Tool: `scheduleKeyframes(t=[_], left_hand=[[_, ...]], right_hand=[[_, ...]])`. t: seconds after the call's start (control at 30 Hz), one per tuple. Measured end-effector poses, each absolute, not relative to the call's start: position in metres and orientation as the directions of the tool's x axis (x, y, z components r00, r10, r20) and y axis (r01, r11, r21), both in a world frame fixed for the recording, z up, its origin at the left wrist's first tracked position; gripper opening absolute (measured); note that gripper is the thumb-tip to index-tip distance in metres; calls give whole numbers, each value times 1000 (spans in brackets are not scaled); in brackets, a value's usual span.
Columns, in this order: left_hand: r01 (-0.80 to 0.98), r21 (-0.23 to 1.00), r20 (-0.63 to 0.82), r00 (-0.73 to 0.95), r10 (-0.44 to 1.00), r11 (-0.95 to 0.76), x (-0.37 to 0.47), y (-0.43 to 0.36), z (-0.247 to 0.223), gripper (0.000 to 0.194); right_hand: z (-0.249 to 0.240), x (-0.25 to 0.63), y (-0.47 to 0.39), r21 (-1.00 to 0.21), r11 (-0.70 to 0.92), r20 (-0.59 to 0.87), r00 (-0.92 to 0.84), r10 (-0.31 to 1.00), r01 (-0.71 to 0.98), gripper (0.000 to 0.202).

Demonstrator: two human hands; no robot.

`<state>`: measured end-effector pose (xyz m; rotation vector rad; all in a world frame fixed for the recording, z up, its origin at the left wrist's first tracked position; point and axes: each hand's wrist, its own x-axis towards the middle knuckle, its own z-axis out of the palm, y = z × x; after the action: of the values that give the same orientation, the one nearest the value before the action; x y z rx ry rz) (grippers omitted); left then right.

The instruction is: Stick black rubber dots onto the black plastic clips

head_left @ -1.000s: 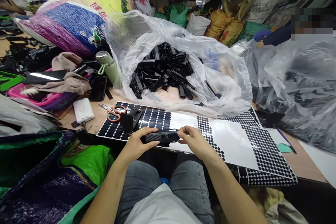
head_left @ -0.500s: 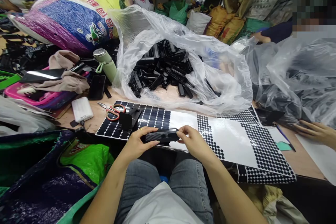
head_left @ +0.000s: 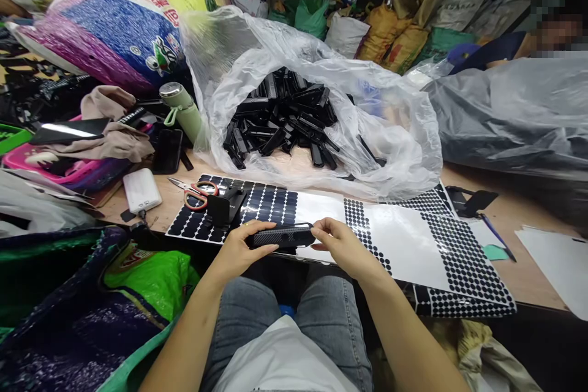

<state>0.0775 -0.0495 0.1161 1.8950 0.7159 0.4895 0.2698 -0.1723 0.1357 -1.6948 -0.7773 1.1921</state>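
Observation:
A long black plastic piece with a carbon-fibre pattern (head_left: 282, 236) lies level between my hands, above the near table edge. My left hand (head_left: 239, 249) grips its left end, thumb below and fingers above. At the other end, the fingertips of my right hand (head_left: 337, 245) pinch the rim. Beneath are sheets of round black stickers (head_left: 271, 203), partly peeled to white backing. Just beyond my left hand stand a black plastic holder (head_left: 223, 209) and scissors with orange-red handles (head_left: 198, 194).
A clear plastic bag (head_left: 390, 165) full of black plastic parts (head_left: 289, 116) lies behind the sheets. To the left are a white power bank (head_left: 141, 190), a phone (head_left: 168, 151) and a green flask (head_left: 184, 113). A large grey bag (head_left: 509, 116) and white paper (head_left: 554, 263) lie right.
Both my hands keep nearly the same hold on the black piece. At the right, the co-worker's hand has left the table and the big plastic bag there has shifted.

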Motion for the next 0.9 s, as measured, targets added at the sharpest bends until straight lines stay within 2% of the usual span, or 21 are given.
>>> scheduleKeyframes(t=[0.17, 0.53, 0.77, 0.9], left_hand=[[260, 905, 30, 750, 661, -336, 78, -51, 119, 38], [271, 894, 41, 743, 668, -356, 79, -52, 118, 38], [274, 894, 41, 737, 675, -353, 81, -53, 117, 38], [269, 897, 48, 729, 682, -352, 82, -53, 116, 38]], right_hand=[[132, 270, -174, -907, -414, -363, 359, 860, 74, 23], [131, 266, -174, -913, -394, -325, 394, 860, 106, 21], [133, 267, -176, -883, -422, -308, 423, 852, 206, 21], [136, 259, -175, -874, -401, -245, 466, 850, 273, 20]])
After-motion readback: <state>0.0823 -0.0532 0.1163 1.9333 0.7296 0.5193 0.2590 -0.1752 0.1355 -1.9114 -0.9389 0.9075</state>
